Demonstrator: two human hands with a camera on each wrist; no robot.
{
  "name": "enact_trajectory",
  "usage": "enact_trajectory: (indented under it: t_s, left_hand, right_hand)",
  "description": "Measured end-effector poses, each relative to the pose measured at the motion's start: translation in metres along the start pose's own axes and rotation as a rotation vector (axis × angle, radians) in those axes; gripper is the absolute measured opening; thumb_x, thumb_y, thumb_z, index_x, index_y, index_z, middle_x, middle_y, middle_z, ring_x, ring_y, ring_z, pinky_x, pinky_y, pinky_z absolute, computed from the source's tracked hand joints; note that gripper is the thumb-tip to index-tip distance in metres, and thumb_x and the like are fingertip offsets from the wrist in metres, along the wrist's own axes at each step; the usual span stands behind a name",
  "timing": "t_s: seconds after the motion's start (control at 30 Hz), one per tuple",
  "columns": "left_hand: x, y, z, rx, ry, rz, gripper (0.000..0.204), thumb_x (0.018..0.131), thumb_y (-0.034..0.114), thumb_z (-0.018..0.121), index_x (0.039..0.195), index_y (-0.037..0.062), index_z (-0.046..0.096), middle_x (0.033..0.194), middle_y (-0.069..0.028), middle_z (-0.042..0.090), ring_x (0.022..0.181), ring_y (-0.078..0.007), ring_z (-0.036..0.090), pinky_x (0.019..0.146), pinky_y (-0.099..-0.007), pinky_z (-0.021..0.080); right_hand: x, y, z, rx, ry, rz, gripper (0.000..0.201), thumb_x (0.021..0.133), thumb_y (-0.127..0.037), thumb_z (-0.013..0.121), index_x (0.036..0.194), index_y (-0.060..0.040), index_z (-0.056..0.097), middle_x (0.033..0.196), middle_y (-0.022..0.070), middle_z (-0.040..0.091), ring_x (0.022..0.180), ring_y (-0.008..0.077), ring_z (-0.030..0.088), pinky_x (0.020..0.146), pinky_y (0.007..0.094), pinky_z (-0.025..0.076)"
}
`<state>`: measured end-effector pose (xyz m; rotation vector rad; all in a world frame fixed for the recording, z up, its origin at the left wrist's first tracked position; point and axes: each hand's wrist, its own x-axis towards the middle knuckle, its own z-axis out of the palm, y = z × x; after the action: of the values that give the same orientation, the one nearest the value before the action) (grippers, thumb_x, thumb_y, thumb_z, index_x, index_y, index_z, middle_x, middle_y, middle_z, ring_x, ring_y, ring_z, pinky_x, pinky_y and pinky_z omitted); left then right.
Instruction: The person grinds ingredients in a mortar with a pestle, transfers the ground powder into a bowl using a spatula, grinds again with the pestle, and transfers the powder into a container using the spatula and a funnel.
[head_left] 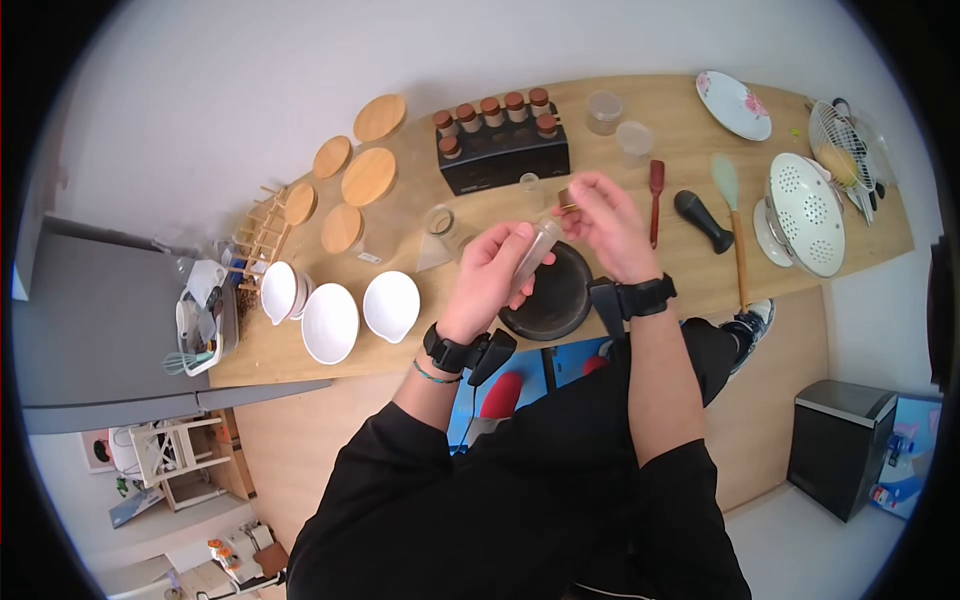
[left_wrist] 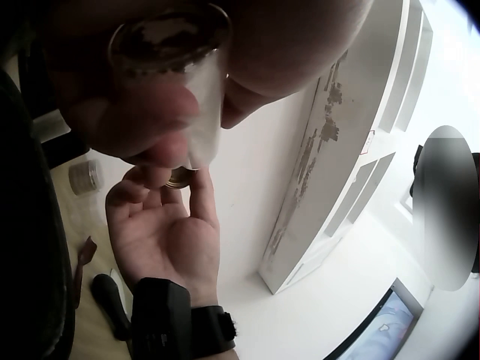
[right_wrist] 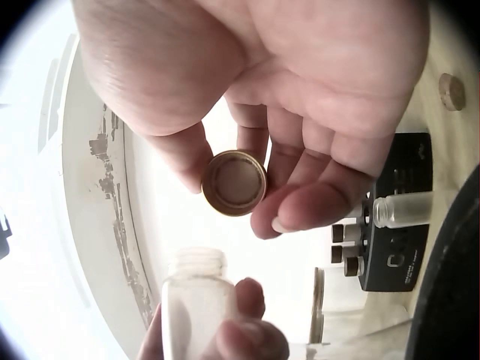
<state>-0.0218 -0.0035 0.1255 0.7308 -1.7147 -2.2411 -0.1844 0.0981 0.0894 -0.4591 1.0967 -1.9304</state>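
My left hand [head_left: 490,268] grips a small clear glass bottle [head_left: 538,247], its fingers and thumb round the body. In the right wrist view the bottle's threaded neck [right_wrist: 196,262] has no cap on it. My right hand [head_left: 612,228] pinches a gold metal screw cap [right_wrist: 235,184] between thumb and fingers, its hollow underside facing that camera. The cap is apart from the bottle's mouth. Below both hands lies a round black plate [head_left: 560,310]. Another small clear bottle [right_wrist: 405,209] stands uncapped in front of the black spice rack [head_left: 505,165].
Brown-capped bottles [head_left: 491,110] fill the rack. To the left are a glass flask [head_left: 437,240], wood-lidded jars [head_left: 369,176] and white bowls [head_left: 330,323]. On the right lie a brown spatula [head_left: 656,195], a black-handled tool [head_left: 703,222] and a white colander [head_left: 808,218].
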Motion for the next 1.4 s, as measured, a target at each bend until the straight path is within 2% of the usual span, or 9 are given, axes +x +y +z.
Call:
enact_trajectory:
  t_s: [0.6,0.7,0.77,0.93,1.07,1.13,1.27,1.33,1.4]
  left_hand:
    - [0.024,-0.001,0.008,0.188,0.139,-0.034,0.028,0.103,0.032,0.054,0.109,0.0041,0.057,0.079,-0.0069,0.066,0.052,-0.0075,0.054,0.043,-0.0195,0.038]
    - [0.024,-0.004,0.018,0.381,0.251,0.066,0.027,0.097,0.03,0.064,0.1,0.0041,0.059,0.068,-0.0037,0.064,0.048,-0.0128,0.055,0.045,-0.0277,0.044]
    - [0.022,-0.011,0.026,0.958,0.39,0.671,0.022,0.094,0.025,0.068,0.094,0.0043,0.061,0.073,-0.0078,0.066,0.052,-0.0219,0.06,0.049,-0.0336,0.048]
    - [0.024,-0.011,0.03,1.056,0.437,0.893,0.013,0.095,0.018,0.064,0.094,0.0049,0.062,0.082,-0.0095,0.065,0.061,-0.0239,0.063,0.052,-0.0364,0.049]
    - [0.028,-0.005,0.029,0.332,0.435,0.62,0.027,0.104,0.023,0.043,0.102,0.0024,0.06,0.081,-0.0059,0.063,0.072,-0.0147,0.064,0.059,-0.0305,0.048]
    - [0.018,0.007,0.035,0.014,0.271,0.149,0.029,0.104,0.025,0.042,0.11,0.0023,0.059,0.092,-0.0091,0.064,0.081,-0.0156,0.064,0.071,-0.0318,0.05]
    - [0.014,0.016,0.025,0.406,0.084,-0.215,0.029,0.103,0.025,0.046,0.119,0.0023,0.055,0.107,-0.0124,0.061,0.084,-0.0171,0.064,0.08,-0.0331,0.051]
    - [0.013,0.0,0.023,1.025,0.174,0.771,0.036,0.103,0.029,0.047,0.127,0.0021,0.052,0.102,-0.0101,0.063,0.078,-0.0174,0.064,0.077,-0.032,0.053]
    - [0.013,-0.004,0.03,0.967,0.214,0.822,0.037,0.101,0.027,0.052,0.127,0.0018,0.053,0.098,-0.0099,0.064,0.079,-0.0189,0.064,0.077,-0.0311,0.053]
  right_hand:
    - [-0.007,-0.014,-0.019,-0.395,-0.236,-0.022,0.03,0.094,-0.02,0.067,0.116,-0.0002,0.067,0.09,0.0014,0.069,0.075,0.0061,0.061,0.065,0.0218,0.049]
    - [-0.009,-0.018,-0.012,-0.504,-0.087,0.044,0.03,0.094,-0.028,0.068,0.1,0.0016,0.07,0.076,0.0,0.065,0.068,0.0062,0.059,0.06,0.0224,0.047]
    - [-0.004,-0.011,-0.011,-0.606,-0.031,0.063,0.034,0.094,-0.032,0.066,0.088,0.0011,0.067,0.07,-0.0009,0.061,0.064,0.0059,0.056,0.056,0.0228,0.044]
    - [0.004,0.01,-0.015,-0.563,0.101,0.007,0.048,0.095,-0.038,0.061,0.062,-0.0038,0.056,0.058,-0.0038,0.049,0.055,0.0052,0.045,0.048,0.0253,0.031]
    - [0.004,0.004,-0.013,-0.352,0.099,0.078,0.046,0.094,-0.036,0.062,0.061,-0.0064,0.054,0.056,-0.0056,0.043,0.052,0.0054,0.038,0.048,0.0268,0.027]
    - [0.003,0.0,-0.012,-0.336,0.122,0.052,0.045,0.094,-0.037,0.062,0.06,-0.007,0.054,0.056,-0.006,0.042,0.052,0.0052,0.037,0.048,0.0269,0.027]
    - [0.002,-0.001,-0.014,-0.434,0.202,-0.049,0.045,0.093,-0.037,0.063,0.06,-0.0077,0.054,0.056,-0.0064,0.043,0.052,0.0051,0.038,0.048,0.0264,0.027]
    - [0.002,-0.003,-0.015,-0.481,0.212,-0.069,0.045,0.093,-0.037,0.063,0.06,-0.0076,0.054,0.056,-0.0064,0.043,0.052,0.0052,0.038,0.048,0.0263,0.027]
    - [0.0,-0.008,-0.014,-0.317,0.271,0.056,0.045,0.093,-0.036,0.063,0.06,-0.0063,0.055,0.056,-0.0064,0.043,0.053,0.005,0.039,0.049,0.0262,0.028]
